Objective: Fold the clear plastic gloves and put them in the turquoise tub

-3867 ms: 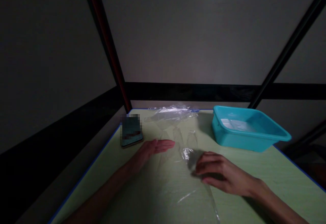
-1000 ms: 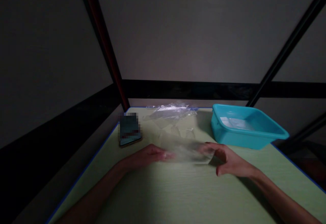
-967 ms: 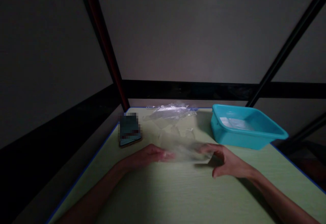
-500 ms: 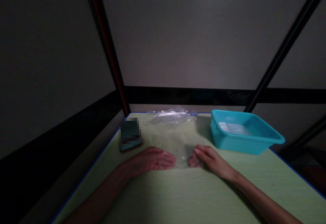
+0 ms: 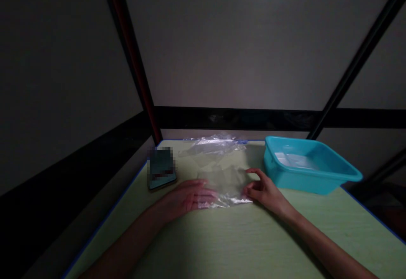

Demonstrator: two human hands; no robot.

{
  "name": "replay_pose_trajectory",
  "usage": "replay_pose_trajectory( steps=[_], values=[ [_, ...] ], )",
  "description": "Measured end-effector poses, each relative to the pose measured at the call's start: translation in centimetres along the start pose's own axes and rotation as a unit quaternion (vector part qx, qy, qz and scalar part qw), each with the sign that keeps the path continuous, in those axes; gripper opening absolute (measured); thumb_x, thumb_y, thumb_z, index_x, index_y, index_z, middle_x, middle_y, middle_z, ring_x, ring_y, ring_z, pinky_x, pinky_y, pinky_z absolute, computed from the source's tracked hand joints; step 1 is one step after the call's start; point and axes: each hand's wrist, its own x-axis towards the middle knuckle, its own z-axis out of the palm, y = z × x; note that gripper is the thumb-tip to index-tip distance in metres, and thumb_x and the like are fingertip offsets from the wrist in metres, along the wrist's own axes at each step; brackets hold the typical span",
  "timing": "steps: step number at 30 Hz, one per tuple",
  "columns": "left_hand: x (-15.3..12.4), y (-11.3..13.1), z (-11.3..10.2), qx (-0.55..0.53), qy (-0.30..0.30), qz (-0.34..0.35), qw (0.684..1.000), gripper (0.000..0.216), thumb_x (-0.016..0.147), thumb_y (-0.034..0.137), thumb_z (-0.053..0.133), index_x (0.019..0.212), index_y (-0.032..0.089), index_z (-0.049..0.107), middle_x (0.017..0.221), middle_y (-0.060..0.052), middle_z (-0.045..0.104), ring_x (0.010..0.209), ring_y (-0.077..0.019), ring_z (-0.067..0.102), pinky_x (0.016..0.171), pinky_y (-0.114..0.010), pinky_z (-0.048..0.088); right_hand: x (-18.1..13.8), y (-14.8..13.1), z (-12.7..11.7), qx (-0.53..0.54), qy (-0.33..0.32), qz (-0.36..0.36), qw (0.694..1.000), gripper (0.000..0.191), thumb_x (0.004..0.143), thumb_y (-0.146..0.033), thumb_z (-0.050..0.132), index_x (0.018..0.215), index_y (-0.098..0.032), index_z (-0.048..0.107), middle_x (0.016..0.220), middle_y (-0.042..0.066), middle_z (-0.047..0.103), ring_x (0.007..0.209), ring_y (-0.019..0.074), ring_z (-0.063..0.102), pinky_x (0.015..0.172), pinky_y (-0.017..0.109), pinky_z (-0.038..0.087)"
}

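Observation:
A folded piece of clear plastic film (image 5: 226, 186) lies on the pale green table (image 5: 241, 245) between my hands. My left hand (image 5: 190, 195) rests flat, fingers stretched out, pressing the film's left edge. My right hand (image 5: 264, 189) is at the film's right edge, its thumb and fingers pinching the plastic. The light is dim and the film's outline is faint.
A pile of crumpled clear plastic (image 5: 215, 143) sits at the table's far edge. A dark phone (image 5: 160, 170) lies at the far left. A turquoise basin (image 5: 309, 165) stands at the right. Dark frame bars rise behind the table.
The film, held stretched above the table a second ago, now lies folded on the surface. My right hand has shifted to its right edge; my left hand stays pressed flat.

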Motion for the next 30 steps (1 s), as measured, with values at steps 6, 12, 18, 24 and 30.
replay_pose_trajectory(
  steps=[6,12,18,24,30],
  values=[
    [-0.4,0.5,0.6,0.055,0.088,0.099,0.99,0.075,0.068,0.022,0.066,0.131,0.019,0.024,0.11,-0.013,0.059,0.098,-0.024,0.057,0.088,-0.037,0.039,0.2,0.5,0.1,-0.001,0.025,-0.073,0.997,0.043,0.066,-0.023,0.056,0.101,-0.019,0.033,0.064,-0.003,0.056,0.058,0.0131,0.054,0.053,0.025,0.042],
    [0.9,-0.7,0.2,0.268,0.143,0.173,0.937,0.04,0.065,0.027,0.065,0.102,0.013,0.061,0.103,-0.01,0.063,0.105,-0.0303,0.051,0.092,-0.042,0.034,-0.3,0.3,0.5,-0.121,0.025,-0.119,0.985,0.022,0.073,-0.02,0.048,0.094,-0.017,0.043,0.074,0.002,0.055,0.065,0.0147,0.054,0.056,0.025,0.044],
    [1.2,-2.1,0.1,0.441,0.251,0.26,0.821,0.031,0.064,0.015,0.058,0.094,0.018,0.063,0.114,-0.007,0.056,0.111,-0.0281,0.044,0.101,-0.04,0.021,-1.0,0.1,0.8,-0.351,0.064,-0.144,0.923,0.025,0.068,-0.007,0.042,0.09,-0.016,0.05,0.077,0.003,0.052,0.068,0.0163,0.051,0.062,0.029,0.041],
    [0.5,-2.9,1.1,0.564,0.263,0.321,0.714,0.043,0.073,0.018,0.051,0.116,0.016,0.048,0.137,-0.007,0.029,0.127,-0.0238,0.02,0.104,-0.039,0.014,-1.9,-0.6,1.4,-0.412,0.074,-0.195,0.887,0.029,0.069,-0.005,0.04,0.094,-0.016,0.051,0.093,0.008,0.05,0.089,0.0208,0.048,0.08,0.034,0.04],
    [-0.8,-4.4,3.6,0.658,0.131,0.288,0.683,0.051,0.082,0.027,0.043,0.131,0.018,0.031,0.14,-0.005,0.023,0.127,-0.0218,0.019,0.105,-0.037,0.016,-2.4,-1.0,1.9,-0.469,-0.021,-0.243,0.849,0.04,0.078,-0.01,0.036,0.117,-0.013,0.045,0.118,0.01,0.049,0.109,0.0211,0.042,0.096,0.04,0.03]
  ],
)
